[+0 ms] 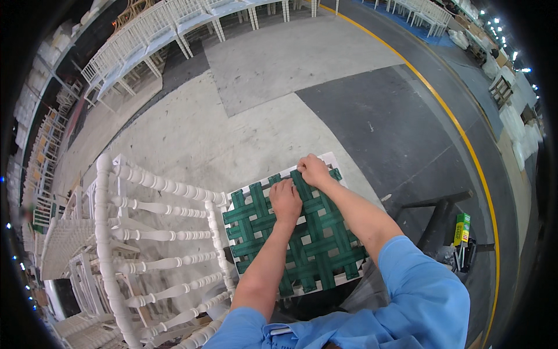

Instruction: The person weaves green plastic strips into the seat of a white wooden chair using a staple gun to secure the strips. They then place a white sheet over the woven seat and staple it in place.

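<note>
A white chair frame with turned spindles [165,235] stands in front of me, its backrest to the left. Wide green straps [314,253] are woven over and under each other across its white seat frame [331,159], with square gaps between them. My left hand [286,200] is closed, its bent fingers pressed together on a green strap toward the seat's far side. Farther out and to the right, my right hand [314,170] pinches a strap at the far edge of the seat. The fingertips of both hands are partly hidden.
More white chairs [64,244] crowd the left side, and a long row of them [145,46] lines the back. At right, a dark stand [436,224] holds a green and yellow box [462,230]. A yellow line [459,128] curves along the floor.
</note>
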Action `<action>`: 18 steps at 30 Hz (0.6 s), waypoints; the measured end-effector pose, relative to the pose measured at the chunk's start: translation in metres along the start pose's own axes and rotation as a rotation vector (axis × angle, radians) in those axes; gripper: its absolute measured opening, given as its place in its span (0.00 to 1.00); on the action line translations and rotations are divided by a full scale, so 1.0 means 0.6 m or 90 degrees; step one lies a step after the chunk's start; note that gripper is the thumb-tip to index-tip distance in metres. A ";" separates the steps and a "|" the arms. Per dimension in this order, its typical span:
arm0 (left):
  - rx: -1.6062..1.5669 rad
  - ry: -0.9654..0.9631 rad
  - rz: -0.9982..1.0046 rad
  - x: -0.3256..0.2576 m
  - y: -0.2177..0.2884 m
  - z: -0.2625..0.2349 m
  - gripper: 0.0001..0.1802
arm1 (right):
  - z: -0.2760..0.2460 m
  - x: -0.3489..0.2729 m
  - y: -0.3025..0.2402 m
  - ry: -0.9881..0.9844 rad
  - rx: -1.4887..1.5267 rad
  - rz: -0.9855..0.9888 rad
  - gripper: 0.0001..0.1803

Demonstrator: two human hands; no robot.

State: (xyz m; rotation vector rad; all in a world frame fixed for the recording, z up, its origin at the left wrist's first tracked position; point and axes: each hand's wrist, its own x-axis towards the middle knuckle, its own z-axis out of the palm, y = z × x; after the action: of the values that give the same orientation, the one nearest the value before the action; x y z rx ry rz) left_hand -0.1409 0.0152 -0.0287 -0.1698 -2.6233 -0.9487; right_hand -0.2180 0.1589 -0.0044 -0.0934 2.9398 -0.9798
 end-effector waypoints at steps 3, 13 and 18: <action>0.076 -0.034 0.050 -0.016 0.000 0.011 0.22 | 0.018 0.009 0.004 -0.004 -0.024 0.021 0.07; 0.197 -0.152 0.011 -0.010 0.005 0.029 0.33 | 0.021 0.016 0.005 0.076 -0.010 0.003 0.08; 0.211 -0.158 -0.005 -0.011 -0.004 0.030 0.34 | -0.086 -0.064 0.059 0.166 0.298 0.045 0.14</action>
State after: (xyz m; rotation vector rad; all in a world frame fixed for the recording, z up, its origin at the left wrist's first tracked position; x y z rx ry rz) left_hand -0.1403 0.0247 -0.0453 -0.2055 -2.9641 -0.5077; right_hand -0.1845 0.2206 0.0166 0.1654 2.8035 -1.7509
